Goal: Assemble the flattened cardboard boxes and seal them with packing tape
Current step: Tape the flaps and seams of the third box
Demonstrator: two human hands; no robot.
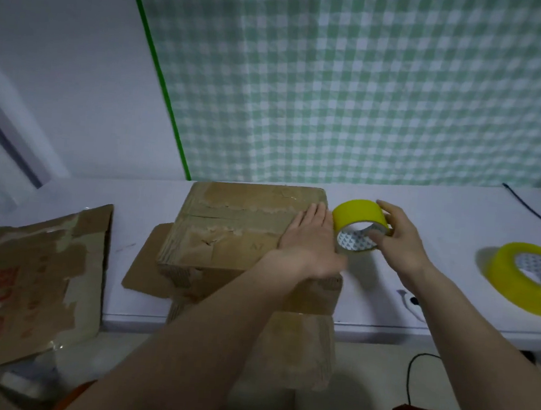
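Left hand (308, 241) pressing flat on the cardboard box (227, 230), right hand (397, 238) fingers gripping the yellow tape roll (357, 225) (sealing step; next, likely drawing tape across the seam).

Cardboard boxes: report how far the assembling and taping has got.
Done: one cardboard box stands folded up on the white table, flaps closed. In hand: the left hand presses flat on its top by the right edge, while the right hand holds a yellow tape roll beside it. Whether fresh tape is on the seam cannot be told. Left: a flattened box at the left; a second tape roll lies spare.
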